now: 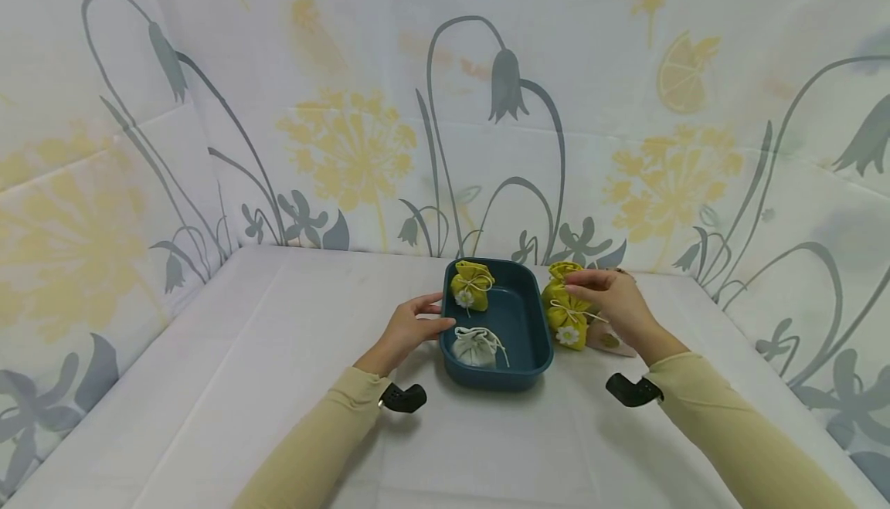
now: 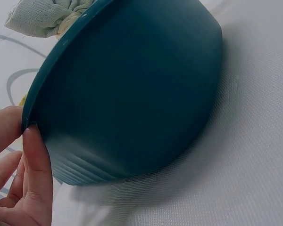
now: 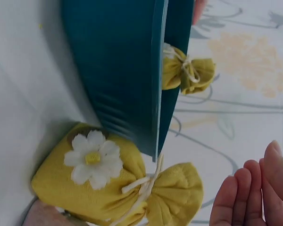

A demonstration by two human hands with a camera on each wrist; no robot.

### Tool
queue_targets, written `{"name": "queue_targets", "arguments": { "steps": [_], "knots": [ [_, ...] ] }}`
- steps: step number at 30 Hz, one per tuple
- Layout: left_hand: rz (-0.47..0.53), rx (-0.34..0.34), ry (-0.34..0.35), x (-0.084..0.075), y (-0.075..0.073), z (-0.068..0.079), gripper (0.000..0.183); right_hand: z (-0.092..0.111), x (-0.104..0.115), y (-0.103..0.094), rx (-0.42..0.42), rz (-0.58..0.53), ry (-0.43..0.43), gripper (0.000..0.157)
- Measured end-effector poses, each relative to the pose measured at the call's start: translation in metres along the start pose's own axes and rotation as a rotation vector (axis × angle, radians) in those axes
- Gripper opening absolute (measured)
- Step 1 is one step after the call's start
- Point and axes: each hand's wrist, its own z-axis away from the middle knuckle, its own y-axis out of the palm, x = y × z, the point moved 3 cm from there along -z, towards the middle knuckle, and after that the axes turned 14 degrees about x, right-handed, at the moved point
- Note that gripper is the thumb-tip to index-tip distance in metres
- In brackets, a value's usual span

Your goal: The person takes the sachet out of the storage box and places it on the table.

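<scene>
My left hand (image 1: 412,325) pinches the left rim of a teal plastic basin (image 1: 513,327), thumb on one side of the edge and fingers on the other. Inside the basin, a yellow drawstring pouch (image 1: 473,286) with a white flower stands at the far left. A pale green drawstring pouch (image 1: 476,349) lies near the front. Just right of the basin sits another yellow pouch (image 3: 94,183), its white flower and cord bow in plain sight. Above it hovers my right hand (image 1: 617,307), holding nothing, with fingers close together and the thumb beside them.
Behind the front yellow pouch, more yellow cloth (image 1: 562,271) shows, partly covered by the right hand. A pinkish pouch (image 1: 612,341) lies beside it, under the right wrist. A white cloth (image 1: 229,385) covers the table, and flower-printed curtains (image 1: 361,107) hang around the back and sides.
</scene>
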Motion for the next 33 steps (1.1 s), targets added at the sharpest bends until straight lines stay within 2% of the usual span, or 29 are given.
{"name": "queue_targets", "arguments": {
  "steps": [8, 14, 20, 25, 33],
  "knots": [
    [0.002, -0.003, 0.010, -0.001, 0.000, 0.002, 0.060, 0.002, 0.008, 0.016, 0.028, -0.044, -0.028, 0.040],
    [0.003, -0.004, 0.014, 0.000, 0.000, 0.001, 0.059, 0.003, 0.010, 0.025, 0.036, -0.127, -0.030, 0.042],
    [-0.002, -0.003, 0.013, -0.001, 0.000, 0.001, 0.060, 0.002, 0.010, 0.034, 0.054, -0.113, -0.035, 0.046],
    [-0.003, -0.005, 0.013, -0.002, 0.000, 0.002, 0.060, 0.002, 0.012, 0.043, 0.084, -0.162, -0.068, 0.042],
    [-0.013, -0.001, 0.008, -0.002, 0.001, 0.003, 0.060, 0.002, 0.015, 0.059, 0.106, -0.202, -0.053, 0.037]
  ]
}}
